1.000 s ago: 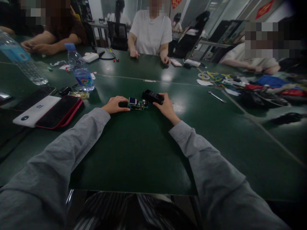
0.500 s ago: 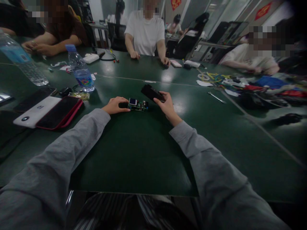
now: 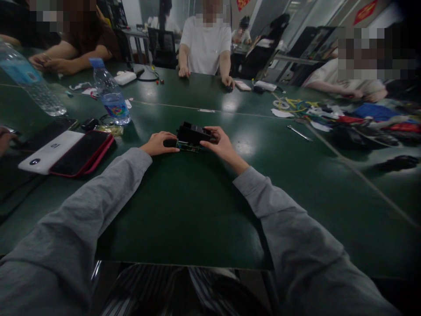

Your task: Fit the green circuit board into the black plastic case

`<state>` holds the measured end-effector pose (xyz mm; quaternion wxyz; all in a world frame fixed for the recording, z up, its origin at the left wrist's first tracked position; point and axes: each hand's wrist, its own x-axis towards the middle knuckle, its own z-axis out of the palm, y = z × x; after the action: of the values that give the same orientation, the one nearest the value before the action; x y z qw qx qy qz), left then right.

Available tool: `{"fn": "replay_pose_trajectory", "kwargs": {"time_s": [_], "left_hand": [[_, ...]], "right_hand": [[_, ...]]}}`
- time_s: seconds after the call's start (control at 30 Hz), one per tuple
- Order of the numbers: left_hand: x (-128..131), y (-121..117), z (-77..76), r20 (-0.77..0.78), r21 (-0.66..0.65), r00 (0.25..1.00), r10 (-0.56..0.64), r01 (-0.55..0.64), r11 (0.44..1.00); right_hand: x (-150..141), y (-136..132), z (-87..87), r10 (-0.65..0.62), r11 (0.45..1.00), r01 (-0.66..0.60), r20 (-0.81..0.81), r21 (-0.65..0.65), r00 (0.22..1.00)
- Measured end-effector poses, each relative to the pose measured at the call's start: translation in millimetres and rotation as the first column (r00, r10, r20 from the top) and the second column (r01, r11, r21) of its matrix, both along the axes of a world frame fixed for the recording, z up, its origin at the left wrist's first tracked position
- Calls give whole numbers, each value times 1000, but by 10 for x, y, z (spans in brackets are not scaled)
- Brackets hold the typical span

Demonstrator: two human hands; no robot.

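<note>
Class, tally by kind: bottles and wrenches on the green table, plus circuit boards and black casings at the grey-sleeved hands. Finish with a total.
Bottles: 2
Wrenches: 1
Circuit boards: 1
Black casings: 1
Total: 5

Tilted black casing (image 3: 193, 133), green circuit board (image 3: 188, 147) partly hidden beneath

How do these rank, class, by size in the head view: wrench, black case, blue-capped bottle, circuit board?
Blue-capped bottle
Black case
Wrench and circuit board: unsure, since the case partly hides the board

An office (black chair (image 3: 163, 53), shared table (image 3: 190, 202)).
</note>
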<state>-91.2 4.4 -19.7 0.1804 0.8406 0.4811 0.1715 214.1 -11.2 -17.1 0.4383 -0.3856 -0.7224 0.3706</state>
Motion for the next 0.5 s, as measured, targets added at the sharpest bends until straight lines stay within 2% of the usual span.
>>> {"fn": "replay_pose_trajectory", "kwargs": {"time_s": [0.1, 0.2, 0.5], "left_hand": [[-9, 6, -8, 13, 0, 1000, -8, 8, 1000], [-18, 10, -8, 37, 2, 999, -37, 37, 999], [5, -5, 0, 32, 2, 999, -17, 17, 1000]], "right_hand": [[41, -27, 7, 39, 995, -55, 180, 86, 983], [46, -60, -28, 24, 983, -79, 308, 167, 951], [17, -44, -88, 15, 978, -82, 326, 192, 945]]}}
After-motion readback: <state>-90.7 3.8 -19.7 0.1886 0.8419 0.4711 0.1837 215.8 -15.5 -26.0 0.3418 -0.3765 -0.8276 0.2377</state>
